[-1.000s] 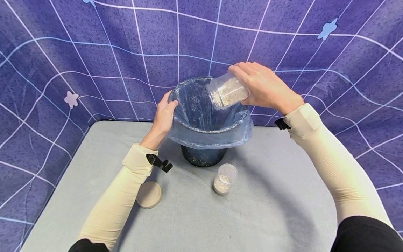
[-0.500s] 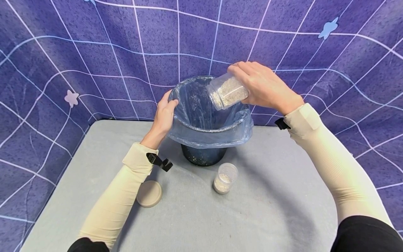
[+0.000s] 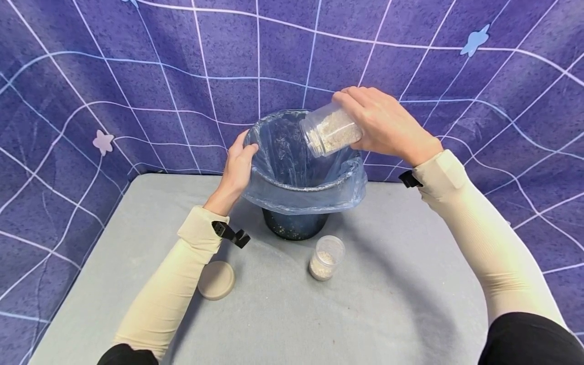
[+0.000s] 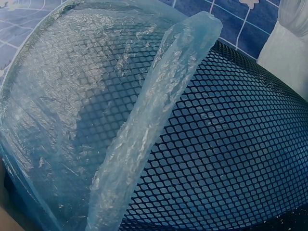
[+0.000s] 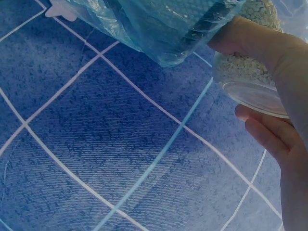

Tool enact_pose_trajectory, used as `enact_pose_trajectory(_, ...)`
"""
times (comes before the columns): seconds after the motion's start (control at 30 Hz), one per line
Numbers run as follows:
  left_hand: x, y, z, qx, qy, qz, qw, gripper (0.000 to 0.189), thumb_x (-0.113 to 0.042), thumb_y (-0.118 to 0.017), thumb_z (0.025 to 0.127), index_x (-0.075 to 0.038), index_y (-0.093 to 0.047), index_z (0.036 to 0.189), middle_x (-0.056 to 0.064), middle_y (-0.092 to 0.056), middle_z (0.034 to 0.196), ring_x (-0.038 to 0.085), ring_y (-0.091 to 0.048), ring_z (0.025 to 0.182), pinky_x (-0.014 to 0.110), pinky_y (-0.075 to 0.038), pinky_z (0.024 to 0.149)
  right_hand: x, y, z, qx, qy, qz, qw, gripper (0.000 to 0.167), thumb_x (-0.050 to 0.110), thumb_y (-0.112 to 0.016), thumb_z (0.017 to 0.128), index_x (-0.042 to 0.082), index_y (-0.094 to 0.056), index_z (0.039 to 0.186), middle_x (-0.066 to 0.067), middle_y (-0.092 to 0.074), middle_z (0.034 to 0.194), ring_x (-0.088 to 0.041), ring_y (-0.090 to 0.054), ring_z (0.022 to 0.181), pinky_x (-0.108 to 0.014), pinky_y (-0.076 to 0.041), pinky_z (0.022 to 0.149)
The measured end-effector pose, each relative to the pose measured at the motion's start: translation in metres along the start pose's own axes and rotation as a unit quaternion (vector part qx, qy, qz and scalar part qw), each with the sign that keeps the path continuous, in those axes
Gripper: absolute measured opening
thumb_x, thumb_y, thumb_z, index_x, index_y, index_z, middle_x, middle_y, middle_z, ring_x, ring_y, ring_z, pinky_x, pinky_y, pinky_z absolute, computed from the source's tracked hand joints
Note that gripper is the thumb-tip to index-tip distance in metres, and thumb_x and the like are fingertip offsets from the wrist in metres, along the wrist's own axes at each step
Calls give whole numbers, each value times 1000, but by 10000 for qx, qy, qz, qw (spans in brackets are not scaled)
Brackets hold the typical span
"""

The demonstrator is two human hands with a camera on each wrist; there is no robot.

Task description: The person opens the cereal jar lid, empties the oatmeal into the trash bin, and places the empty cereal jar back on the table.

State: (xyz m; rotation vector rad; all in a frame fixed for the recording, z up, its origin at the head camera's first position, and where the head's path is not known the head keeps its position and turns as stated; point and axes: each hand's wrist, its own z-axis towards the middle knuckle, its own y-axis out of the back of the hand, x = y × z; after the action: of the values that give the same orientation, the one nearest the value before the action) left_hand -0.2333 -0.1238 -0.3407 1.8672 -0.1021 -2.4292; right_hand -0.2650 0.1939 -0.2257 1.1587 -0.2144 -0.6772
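Observation:
A dark mesh wastebasket (image 3: 294,225) stands at the back of the table, lined with a translucent blue bin bag (image 3: 305,200) folded over its rim. My left hand (image 3: 237,165) grips the rim and bag on the left side, thumb inside. In my right hand (image 3: 380,121) is a clear plastic jar (image 3: 336,133) of pale oat-like flakes, tipped with its uncapped mouth over the basket's opening. The right wrist view shows flakes lying along the jar, down to its base (image 5: 250,94). The bag hides the basket's bottom.
A second clear jar (image 3: 326,258), partly filled with similar flakes, stands lidless in front of the basket. Beside the left forearm lies a round beige lid (image 3: 216,280). A purple grid-patterned curtain (image 3: 228,61) hangs right behind the grey-covered table (image 3: 388,314).
My right hand and the tipped jar have risen very slightly. The left hand keeps its place on the rim, and the things on the table stay put.

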Motion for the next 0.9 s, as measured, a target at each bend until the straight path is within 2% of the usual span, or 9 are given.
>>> enact_pose_trajectory(0.2,0,1,0,-46,-38,-107,9999,56,-11,-42,107,3,-40,161,23,-53,157,33,-51,144,38,-37,123,0,-2,3,-15,151,-78,9999,95,0,-100,60,-7,-52,142,-27,-61,133,-47,-60,122,-57,-47,111)
enact_pose_trajectory(0.37,1,2,1,-16,-25,-165,9999,57,-10,-42,106,4,-39,161,23,-52,157,33,-50,144,38,-37,123,0,-2,5,-41,213,-103,9997,96,-1,-100,60,-6,-52,143,-25,-61,133,-46,-59,122,-56,-48,111)
enact_pose_trajectory(0.6,0,1,1,-5,15,41,10000,58,-12,-43,106,3,-37,162,21,-48,162,30,-42,151,39,-31,126,0,-2,6,-141,266,-59,9995,94,-3,-99,61,-6,-52,142,-26,-61,132,-46,-60,121,-58,-48,109)
enact_pose_trajectory(0.77,0,1,0,-5,-8,-17,10000,58,-11,-42,107,3,-38,162,21,-49,161,31,-44,150,39,-32,126,1,-5,7,-110,387,-83,9992,94,-3,-98,62,-7,-52,143,-27,-61,133,-47,-60,122,-57,-48,111)
enact_pose_trajectory(0.9,0,2,0,5,8,-21,10000,57,-12,-42,107,3,-38,162,21,-50,160,31,-45,149,38,-33,125,1,-4,6,-105,292,-101,9995,95,-1,-99,62,-7,-51,144,-27,-61,133,-46,-60,121,-57,-48,111)
